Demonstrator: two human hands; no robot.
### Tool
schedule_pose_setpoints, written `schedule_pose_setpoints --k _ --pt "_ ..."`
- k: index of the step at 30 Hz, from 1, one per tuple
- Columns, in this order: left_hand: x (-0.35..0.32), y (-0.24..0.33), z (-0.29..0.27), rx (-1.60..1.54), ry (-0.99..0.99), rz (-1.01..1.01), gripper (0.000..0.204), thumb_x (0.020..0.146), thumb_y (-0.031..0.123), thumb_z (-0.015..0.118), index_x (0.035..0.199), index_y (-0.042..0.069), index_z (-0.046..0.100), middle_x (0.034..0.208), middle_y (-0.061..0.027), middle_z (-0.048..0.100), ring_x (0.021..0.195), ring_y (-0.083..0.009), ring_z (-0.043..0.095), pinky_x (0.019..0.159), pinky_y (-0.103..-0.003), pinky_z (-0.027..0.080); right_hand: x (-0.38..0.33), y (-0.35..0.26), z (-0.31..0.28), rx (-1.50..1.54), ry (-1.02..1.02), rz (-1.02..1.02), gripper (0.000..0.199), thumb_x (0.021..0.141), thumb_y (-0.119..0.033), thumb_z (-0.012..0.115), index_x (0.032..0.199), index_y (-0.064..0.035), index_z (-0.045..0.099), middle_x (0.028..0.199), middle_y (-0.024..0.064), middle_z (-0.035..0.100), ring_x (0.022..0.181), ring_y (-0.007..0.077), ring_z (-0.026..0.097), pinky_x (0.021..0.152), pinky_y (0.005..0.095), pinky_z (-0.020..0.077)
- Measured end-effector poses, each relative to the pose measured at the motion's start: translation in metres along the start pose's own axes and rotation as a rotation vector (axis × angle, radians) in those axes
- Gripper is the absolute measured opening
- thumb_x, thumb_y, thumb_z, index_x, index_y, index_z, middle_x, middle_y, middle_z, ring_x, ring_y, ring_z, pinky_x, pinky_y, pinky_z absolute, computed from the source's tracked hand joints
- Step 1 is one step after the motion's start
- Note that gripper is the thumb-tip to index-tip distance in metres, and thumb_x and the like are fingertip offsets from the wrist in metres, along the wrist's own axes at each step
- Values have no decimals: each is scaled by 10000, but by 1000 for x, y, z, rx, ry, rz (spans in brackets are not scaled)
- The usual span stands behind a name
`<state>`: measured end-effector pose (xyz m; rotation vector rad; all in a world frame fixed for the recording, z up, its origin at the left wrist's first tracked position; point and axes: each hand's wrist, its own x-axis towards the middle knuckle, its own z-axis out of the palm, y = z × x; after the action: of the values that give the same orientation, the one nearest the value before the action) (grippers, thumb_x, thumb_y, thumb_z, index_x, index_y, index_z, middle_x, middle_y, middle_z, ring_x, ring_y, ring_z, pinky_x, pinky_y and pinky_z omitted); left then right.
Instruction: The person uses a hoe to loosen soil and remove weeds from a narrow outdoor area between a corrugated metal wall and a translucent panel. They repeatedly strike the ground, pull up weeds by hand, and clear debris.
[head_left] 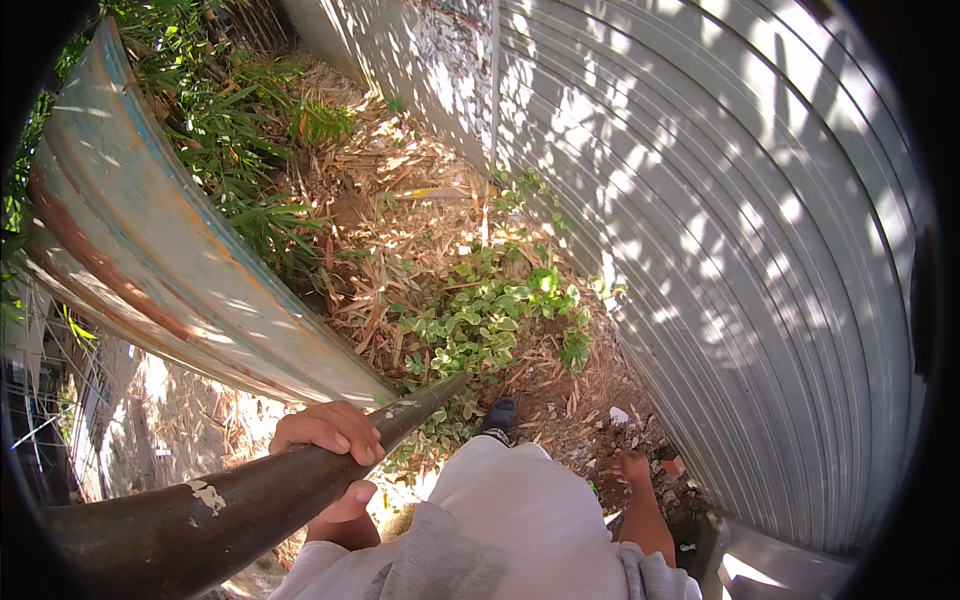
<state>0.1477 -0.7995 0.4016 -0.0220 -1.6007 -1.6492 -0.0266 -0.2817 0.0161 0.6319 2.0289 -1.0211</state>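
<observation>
Narrow overgrown strip between metal sheets, dappled with sun.

A tall wall of pale grey corrugated metal sheeting [760, 250] curves along the right side. On the left leans a rusty, blue-green painted corrugated metal sheet [150, 230]. Between them the ground is covered in dry brown leaf litter [400, 200], with a patch of low green broad-leaved weeds [490, 320] in the middle and long-leaved green bamboo-like plants [230, 120] at upper left.
</observation>
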Motion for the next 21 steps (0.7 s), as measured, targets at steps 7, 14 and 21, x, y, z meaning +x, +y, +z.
schedule_pose_setpoints --k 7,14,21 --pt "14 0 -5 15 -15 49 475 681 108 895 1009 58 555 784 -78 684 715 -233 681 666 -359 571 57 -95 33 -32 -82 -176 306 939 -305 715 1042 -17 705 792 77 689 637 177 651 540 320 504" --pt "-4 -10 21 230 310 99 530 753 217 889 1070 61 494 955 -108 592 830 -231 638 770 -361 559 111 -134 21 -170 -204 -201 302 891 -221 721 1001 60 730 754 105 694 620 198 671 534 340 530" --pt "-12 -25 49 600 784 91 500 886 138 697 1300 11 447 1123 -164 565 935 -241 615 870 -390 537 213 -130 -50 -418 -317 -61 256 943 -264 657 1097 -66 712 832 92 707 669 200 670 594 375 548"
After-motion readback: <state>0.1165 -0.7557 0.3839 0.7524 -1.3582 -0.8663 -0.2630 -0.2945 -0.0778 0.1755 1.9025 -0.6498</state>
